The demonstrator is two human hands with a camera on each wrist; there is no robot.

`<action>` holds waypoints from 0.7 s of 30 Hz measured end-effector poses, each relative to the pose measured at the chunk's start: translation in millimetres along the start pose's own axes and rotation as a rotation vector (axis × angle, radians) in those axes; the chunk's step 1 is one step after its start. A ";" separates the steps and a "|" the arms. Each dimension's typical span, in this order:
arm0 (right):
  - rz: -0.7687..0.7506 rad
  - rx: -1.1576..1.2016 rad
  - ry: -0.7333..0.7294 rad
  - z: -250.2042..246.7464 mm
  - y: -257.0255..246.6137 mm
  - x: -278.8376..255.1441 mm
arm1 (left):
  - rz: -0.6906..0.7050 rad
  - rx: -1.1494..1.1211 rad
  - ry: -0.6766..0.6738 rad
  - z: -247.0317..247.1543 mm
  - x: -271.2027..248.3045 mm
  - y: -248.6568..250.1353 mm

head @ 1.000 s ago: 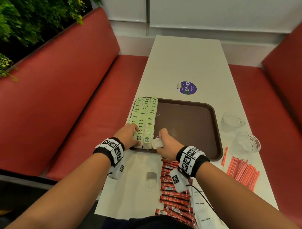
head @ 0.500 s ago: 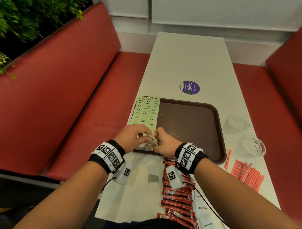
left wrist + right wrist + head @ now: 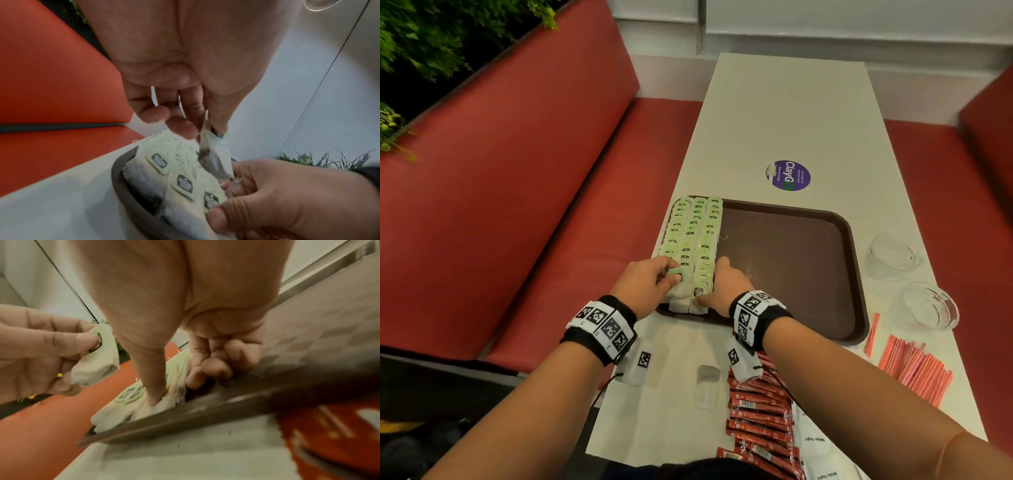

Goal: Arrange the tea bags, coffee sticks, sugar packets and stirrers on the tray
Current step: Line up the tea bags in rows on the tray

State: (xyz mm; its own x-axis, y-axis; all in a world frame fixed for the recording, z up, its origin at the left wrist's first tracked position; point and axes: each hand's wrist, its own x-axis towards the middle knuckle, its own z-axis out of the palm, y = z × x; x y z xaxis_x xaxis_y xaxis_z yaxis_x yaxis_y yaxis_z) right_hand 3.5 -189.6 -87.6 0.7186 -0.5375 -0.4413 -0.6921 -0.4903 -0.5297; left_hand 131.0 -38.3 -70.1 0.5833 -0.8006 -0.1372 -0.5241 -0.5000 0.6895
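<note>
Table, long and white, runs away between red bench seats. Brown tray lies on the table's near half and serves as landmark. Along the tray's left side, tea bags with green tags lie in three packed rows that reach from its far edge to its near edge. Coffee sticks, red, lie overlapped on the table just nearer than the tray's near edge, under the right forearm, with white sugar packets beside them. Stirrers, pink-red, sit in a loose heap off the tray's near right corner, with one lying apart just beside that corner. Two clear glass dishes stand on the table to the tray's right.

Left hand hovers over the near end of the rows and pinches one loose tea bag between thumb and fingers, lifted clear of the rows. Right hand holds nothing: its thumb presses down on the nearest bags of the right row while its curled fingers touch the tray floor beside that row.
</note>
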 end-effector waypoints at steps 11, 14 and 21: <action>0.004 0.018 0.010 -7.3 5.7 13.3 | 0.008 0.069 -0.122 13.3 7.0 17.6; 0.002 -0.003 0.017 -14.3 14.3 9.2 | -0.023 0.109 -0.188 29.5 14.4 19.2; -0.060 -0.047 -0.008 -25.5 30.0 -12.9 | -0.053 0.223 -0.145 45.9 15.2 23.5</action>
State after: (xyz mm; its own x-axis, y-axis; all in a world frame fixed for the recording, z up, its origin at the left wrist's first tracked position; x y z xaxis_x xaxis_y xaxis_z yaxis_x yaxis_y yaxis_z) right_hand -28.3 -214.9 -79.4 0.7595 -0.5006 -0.4154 -0.6498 -0.5535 -0.5210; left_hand 99.0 -77.3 -88.6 0.5272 -0.8023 -0.2799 -0.6286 -0.5898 0.5069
